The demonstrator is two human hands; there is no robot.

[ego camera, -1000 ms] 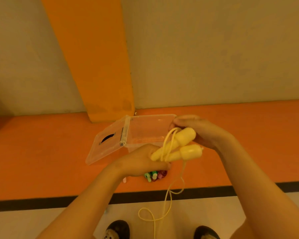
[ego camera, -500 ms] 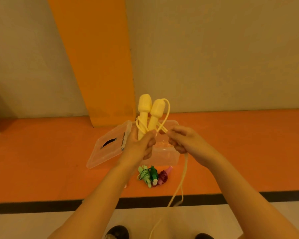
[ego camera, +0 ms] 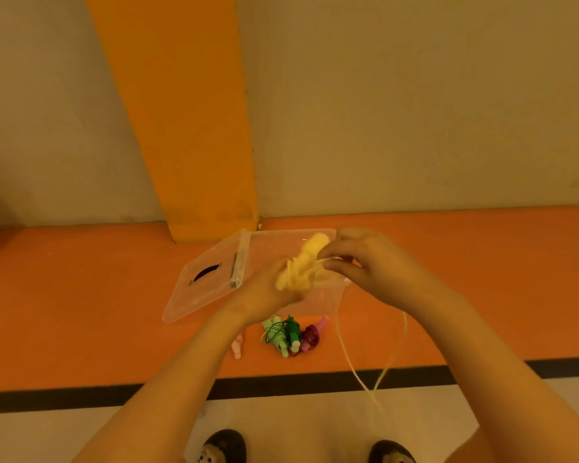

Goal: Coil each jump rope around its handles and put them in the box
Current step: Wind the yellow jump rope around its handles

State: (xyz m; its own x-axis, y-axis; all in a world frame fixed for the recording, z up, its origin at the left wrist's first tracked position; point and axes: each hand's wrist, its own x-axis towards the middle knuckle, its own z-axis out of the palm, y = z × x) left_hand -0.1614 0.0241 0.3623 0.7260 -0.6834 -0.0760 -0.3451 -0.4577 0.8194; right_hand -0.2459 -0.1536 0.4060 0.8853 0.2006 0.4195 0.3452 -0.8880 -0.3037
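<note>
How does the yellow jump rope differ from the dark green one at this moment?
The yellow jump rope is held up, the left hand gripping its handles and the right hand pinching its cord; the dark green jump rope lies on the orange floor. A long length of the yellow one's cord hangs loose; the dark green one's is wound round its handles. Neither lies in the clear box.

Single head-worn wide-angle view; looks forward-down; box [ego camera: 318, 307] near, wall [ego camera: 415, 111] just beyond.
</note>
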